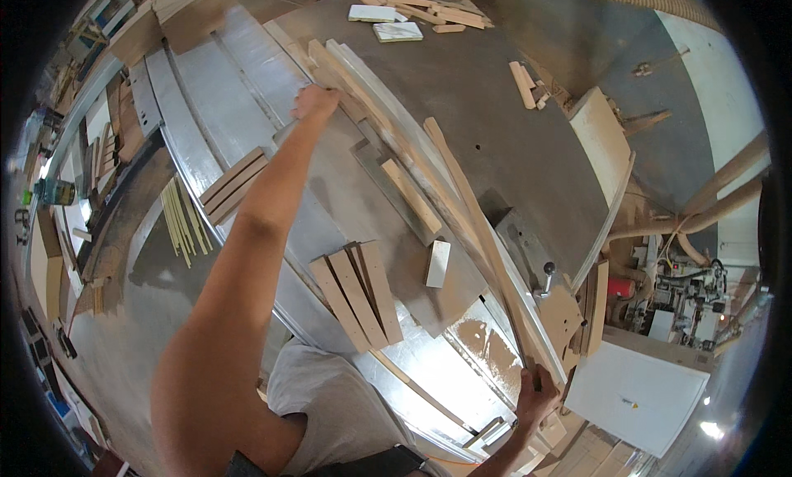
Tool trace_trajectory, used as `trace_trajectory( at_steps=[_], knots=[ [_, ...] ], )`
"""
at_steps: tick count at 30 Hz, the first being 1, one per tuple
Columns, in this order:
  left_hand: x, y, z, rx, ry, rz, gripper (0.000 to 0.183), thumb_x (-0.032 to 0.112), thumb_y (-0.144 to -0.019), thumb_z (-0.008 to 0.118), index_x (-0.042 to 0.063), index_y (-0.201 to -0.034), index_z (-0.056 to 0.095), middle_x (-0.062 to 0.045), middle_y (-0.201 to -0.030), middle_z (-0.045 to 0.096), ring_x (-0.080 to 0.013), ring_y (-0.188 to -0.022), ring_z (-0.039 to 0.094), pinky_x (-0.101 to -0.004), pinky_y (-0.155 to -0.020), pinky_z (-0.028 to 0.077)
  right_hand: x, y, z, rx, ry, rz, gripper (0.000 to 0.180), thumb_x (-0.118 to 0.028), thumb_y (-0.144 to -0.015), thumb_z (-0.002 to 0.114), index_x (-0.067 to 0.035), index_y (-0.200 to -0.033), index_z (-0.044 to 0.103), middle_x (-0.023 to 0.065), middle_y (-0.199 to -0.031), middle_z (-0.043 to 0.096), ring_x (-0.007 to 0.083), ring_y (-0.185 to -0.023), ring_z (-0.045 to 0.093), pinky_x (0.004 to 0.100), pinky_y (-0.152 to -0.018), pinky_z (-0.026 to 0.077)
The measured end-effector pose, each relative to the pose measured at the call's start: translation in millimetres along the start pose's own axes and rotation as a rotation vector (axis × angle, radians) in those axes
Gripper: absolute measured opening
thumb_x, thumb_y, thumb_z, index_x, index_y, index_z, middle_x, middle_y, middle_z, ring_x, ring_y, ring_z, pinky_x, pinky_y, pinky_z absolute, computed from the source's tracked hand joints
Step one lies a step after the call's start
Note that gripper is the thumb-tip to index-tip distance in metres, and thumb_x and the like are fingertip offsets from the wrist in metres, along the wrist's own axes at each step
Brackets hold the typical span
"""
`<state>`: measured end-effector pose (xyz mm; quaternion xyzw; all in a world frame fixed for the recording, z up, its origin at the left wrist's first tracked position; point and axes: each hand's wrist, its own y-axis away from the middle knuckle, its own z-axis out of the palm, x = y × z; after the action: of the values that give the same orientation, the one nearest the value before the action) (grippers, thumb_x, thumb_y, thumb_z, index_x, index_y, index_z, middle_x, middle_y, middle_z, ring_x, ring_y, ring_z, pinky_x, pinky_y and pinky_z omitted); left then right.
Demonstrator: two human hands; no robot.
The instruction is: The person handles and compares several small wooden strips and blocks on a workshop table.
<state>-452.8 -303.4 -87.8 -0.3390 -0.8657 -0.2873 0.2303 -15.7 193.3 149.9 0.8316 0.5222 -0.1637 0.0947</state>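
My left hand (315,101), fingers curled, rests at the far part of a panel saw's table, beside a narrow wooden strip (352,105); whether it grips anything is hidden. At the lower right my right hand (537,391) closes around the near end of a long, thin wooden strip (461,180). That strip lies slanted along the saw's metal rip fence (396,100). Between the hands, a short wooden piece (411,195) lies on a dark flat bar (371,158), with a small white block (438,263) nearer me.
Several brown slats (356,297) lie fanned by my body, others (234,183) under my left forearm. Wood offcuts (433,12) and white pieces (398,32) sit on the far table. A lever knob (549,268) stands near the fence. Green-yellow strips (185,220) are at left.
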Motion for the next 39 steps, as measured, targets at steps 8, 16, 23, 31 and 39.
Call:
trace_trajectory(
  at_steps=[8, 16, 23, 31, 39],
  knots=[
    [-17, 43, -47, -0.265, 1.313, 0.083, 0.025, 0.025, -0.098, 0.053, 0.006, -0.114, 0.057, -0.006, -0.103, 0.063, -0.0228, -0.094, 0.062, -0.0408, -0.086, 0.051, 37, 49, -4, 0.078, -0.142, 0.134, 0.014, -0.007, -0.081, 0.07, 0.002, -0.091, 0.069, 0.0015, -0.064, 0.057, 0.0076, -0.059, 0.046, 0.0264, -0.054, 0.039],
    [-23, 187, -139, -0.844, 1.83, 0.269, 0.025, 0.02, -0.104, 0.043, 0.004, -0.12, 0.053, -0.004, -0.105, 0.06, -0.0168, -0.087, 0.057, -0.0341, -0.083, 0.051, 78, 59, 8, 0.078, -0.274, -0.004, 0.021, -0.017, -0.089, 0.066, 0.003, -0.086, 0.064, -0.0029, -0.062, 0.046, 0.0061, -0.056, 0.034, 0.026, -0.05, 0.026],
    [-21, 263, -162, -0.9, 1.806, 0.277, 0.028, 0.024, -0.104, 0.046, 0.006, -0.123, 0.054, -0.002, -0.108, 0.06, -0.015, -0.086, 0.057, -0.0319, -0.079, 0.051, 109, 92, 24, 0.064, -0.448, 0.116, 0.012, -0.01, -0.086, 0.067, 0.0, -0.084, 0.06, -0.0028, -0.062, 0.046, 0.007, -0.059, 0.039, 0.0264, -0.051, 0.032],
    [21, 377, -138, -0.497, 1.139, 0.383, 0.025, 0.024, -0.098, 0.059, 0.007, -0.117, 0.058, -0.001, -0.097, 0.063, -0.0111, -0.08, 0.056, -0.0281, -0.074, 0.05, 153, 143, 11, -0.238, -0.257, 0.175, 0.015, -0.011, -0.077, 0.066, 0.0, -0.079, 0.056, 0.0031, -0.062, 0.048, 0.014, -0.057, 0.041, 0.0332, -0.052, 0.037],
    [38, 456, -14, -0.562, 0.239, 0.764, 0.026, 0.014, -0.091, 0.062, 0.011, -0.116, 0.063, -0.005, -0.107, 0.064, -0.0185, -0.1, 0.057, -0.0362, -0.092, 0.044, 243, 190, 3, -0.481, -0.576, 0.186, 0.072, 0.003, -0.083, 0.065, 0.002, -0.145, 0.03, 0.0105, -0.077, 0.063, 0.0162, -0.068, 0.064, 0.0314, -0.061, 0.054]
  ],
)
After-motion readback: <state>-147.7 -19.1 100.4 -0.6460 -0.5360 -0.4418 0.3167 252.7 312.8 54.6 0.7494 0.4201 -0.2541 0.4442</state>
